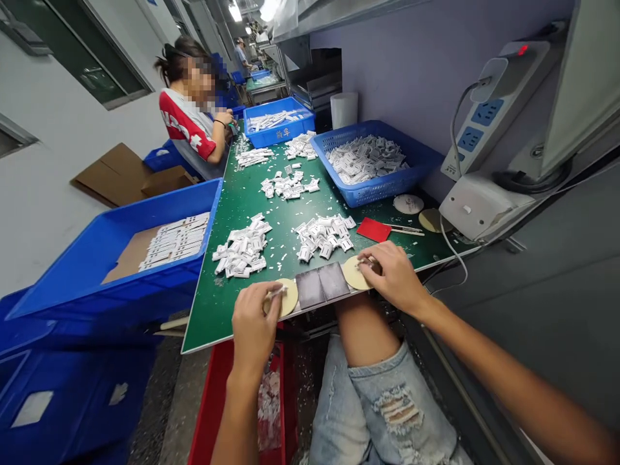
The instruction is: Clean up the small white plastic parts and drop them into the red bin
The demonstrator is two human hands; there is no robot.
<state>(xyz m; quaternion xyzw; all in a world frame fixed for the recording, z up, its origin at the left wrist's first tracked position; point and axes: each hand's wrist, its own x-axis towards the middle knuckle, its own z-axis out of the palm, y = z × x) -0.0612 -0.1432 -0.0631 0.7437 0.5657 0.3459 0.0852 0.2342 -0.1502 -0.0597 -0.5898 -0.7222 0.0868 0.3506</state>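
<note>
My left hand (252, 318) is closed in a pinch on a small white plastic piece (279, 290), over a pale yellow round disc (290, 298) at the table's front edge. On the other side, my right hand (393, 276) pinches another small white piece, mostly covered by the fingers, above a second yellow disc (353, 276). Two dark grey square plates (322, 284) lie between the discs. Just beyond them are two heaps of white plastic parts, one on the left (242, 248) and one on the right (324, 236).
A blue basket (382, 192) full of white parts stands at the right, near a red card (372, 230) and a power strip (477, 123). A large blue bin (121, 226) flanks the green table (208, 316). A co-worker (188, 116) sits farther back.
</note>
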